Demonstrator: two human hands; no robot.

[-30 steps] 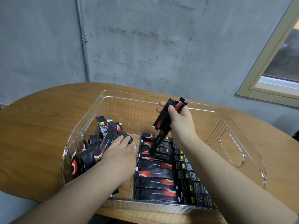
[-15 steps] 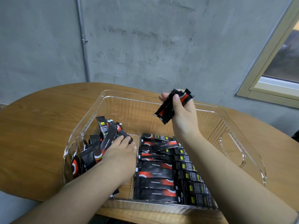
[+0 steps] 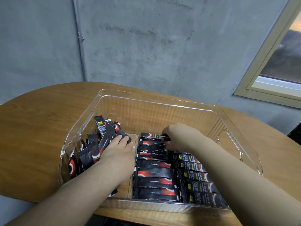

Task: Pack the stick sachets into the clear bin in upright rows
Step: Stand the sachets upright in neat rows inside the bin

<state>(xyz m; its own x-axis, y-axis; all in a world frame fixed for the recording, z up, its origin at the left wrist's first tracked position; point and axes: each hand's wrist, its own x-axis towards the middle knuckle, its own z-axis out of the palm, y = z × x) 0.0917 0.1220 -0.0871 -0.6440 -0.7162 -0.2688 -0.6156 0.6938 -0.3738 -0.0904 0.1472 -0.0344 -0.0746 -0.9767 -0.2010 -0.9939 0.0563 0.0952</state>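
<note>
Bin: clear bin (image 3: 187, 106) sits on a wooden tabletop (image 3: 32, 128), its handle cutout at 3 o'clock.
Loose pile: black and red sachets (image 3: 101, 141) stand jumbled and tilted in the bin's 9 o'clock part, leaning on the side wall.
Rows: two rows (image 3: 154, 178) of sachets lie packed side by side from the bin's centre to 6 o'clock, each sachet crosswise; the one nearer 3 o'clock shows yellow labels.
Left hand: left hand (image 3: 120, 154) rests on the loose pile with fingers laid nearly straight across the sachets, fingertips touching one dark sachet at the pile's inner edge; it grips nothing.
Right hand: right hand (image 3: 174, 137) is down in the bin at the 12 o'clock end of the rows, fingers curled and pinching a held sachet (image 3: 158, 146) that lies tilted across the topmost sachets there. Wrist hides most of the fingers.
Surroundings: grey concrete wall (image 3: 146, 46) behind the tabletop with a thin pipe (image 3: 79, 43) at 11 o'clock; window frame (image 3: 268, 70) at 2 o'clock.
</note>
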